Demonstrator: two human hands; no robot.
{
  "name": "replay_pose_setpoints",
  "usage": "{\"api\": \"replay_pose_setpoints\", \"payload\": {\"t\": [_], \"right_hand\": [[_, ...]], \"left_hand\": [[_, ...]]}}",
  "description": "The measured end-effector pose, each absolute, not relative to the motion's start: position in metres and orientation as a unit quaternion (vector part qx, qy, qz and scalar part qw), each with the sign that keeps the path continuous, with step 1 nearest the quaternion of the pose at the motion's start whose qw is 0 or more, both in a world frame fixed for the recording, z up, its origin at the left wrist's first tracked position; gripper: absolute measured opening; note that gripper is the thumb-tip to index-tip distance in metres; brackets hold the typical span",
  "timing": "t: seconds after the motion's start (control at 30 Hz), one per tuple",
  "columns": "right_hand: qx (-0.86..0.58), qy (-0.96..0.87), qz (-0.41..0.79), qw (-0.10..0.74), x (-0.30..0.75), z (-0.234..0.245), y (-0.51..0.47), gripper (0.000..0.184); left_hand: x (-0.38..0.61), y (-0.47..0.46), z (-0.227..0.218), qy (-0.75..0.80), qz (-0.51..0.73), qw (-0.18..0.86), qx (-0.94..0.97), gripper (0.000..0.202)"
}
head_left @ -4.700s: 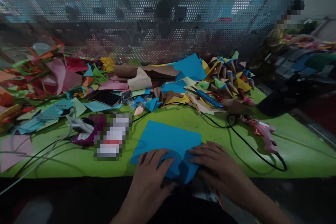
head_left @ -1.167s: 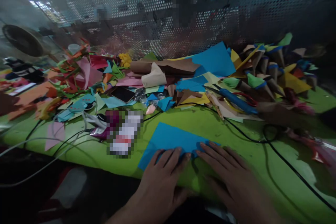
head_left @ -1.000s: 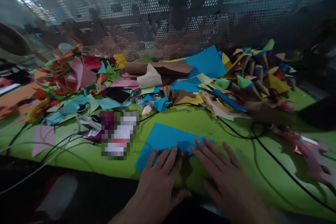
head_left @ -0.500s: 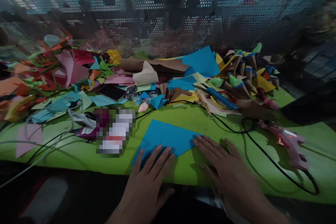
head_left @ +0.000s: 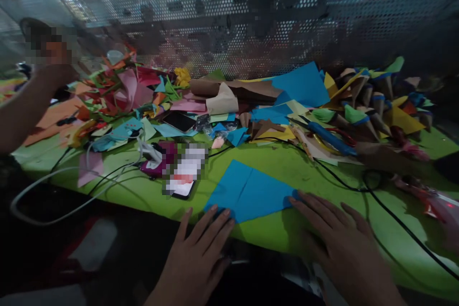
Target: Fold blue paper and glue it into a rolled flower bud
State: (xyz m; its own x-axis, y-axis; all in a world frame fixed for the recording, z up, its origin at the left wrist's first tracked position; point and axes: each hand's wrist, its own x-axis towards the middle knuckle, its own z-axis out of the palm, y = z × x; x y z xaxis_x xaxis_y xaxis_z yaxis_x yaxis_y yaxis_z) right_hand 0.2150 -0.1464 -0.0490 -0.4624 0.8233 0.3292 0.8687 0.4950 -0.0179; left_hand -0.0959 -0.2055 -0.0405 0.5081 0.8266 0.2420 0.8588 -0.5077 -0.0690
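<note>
A flat, four-sided blue paper sheet (head_left: 267, 189) lies near on the smooth green tabletop (head_left: 279, 160), seemingly folded already, nowhere visibly fastened; left hand (head_left: 199, 253) and right hand (head_left: 340, 241) spread open at its edges, gripping nothing.

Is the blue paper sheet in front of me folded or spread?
Folded, apparently: on the blue paper sheet, a dark line like a flap's edge runs inward from the far side.
</note>
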Motion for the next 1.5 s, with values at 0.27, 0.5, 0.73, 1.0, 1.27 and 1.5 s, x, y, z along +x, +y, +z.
{"api": "replay_pose_setpoints", "payload": {"t": [0.27, 0.5, 0.73, 1.0, 1.27, 1.5], "right_hand": [[-0.426, -0.864, -0.121, 0.238, 0.226, -0.057, -0.185, 0.027], [-0.391, -0.893, -0.028, 0.222, 0.219, -0.027, -0.167, 0.041], [-0.392, -0.914, 0.007, 0.106, 0.203, -0.024, -0.120, 0.043], [-0.486, -0.858, -0.093, 0.139, 0.179, -0.031, -0.154, 0.040], [-0.440, -0.890, -0.037, 0.110, 0.216, -0.037, -0.109, 0.044], [-0.523, -0.838, -0.088, 0.129, 0.215, -0.040, -0.162, 0.044]], "left_hand": [[-0.081, -0.175, -0.034, -0.491, -0.076, 0.051, -0.866, 0.059], [-0.076, -0.152, -0.031, -0.471, -0.068, -0.009, -0.880, 0.060], [-0.078, -0.144, -0.024, -0.485, -0.076, 0.005, -0.871, 0.054], [-0.044, -0.151, -0.023, -0.445, -0.100, -0.057, -0.888, 0.065], [-0.045, -0.138, -0.017, -0.398, -0.050, -0.077, -0.913, 0.056], [-0.051, -0.113, -0.008, -0.396, -0.036, 0.016, -0.918, 0.044]]}}
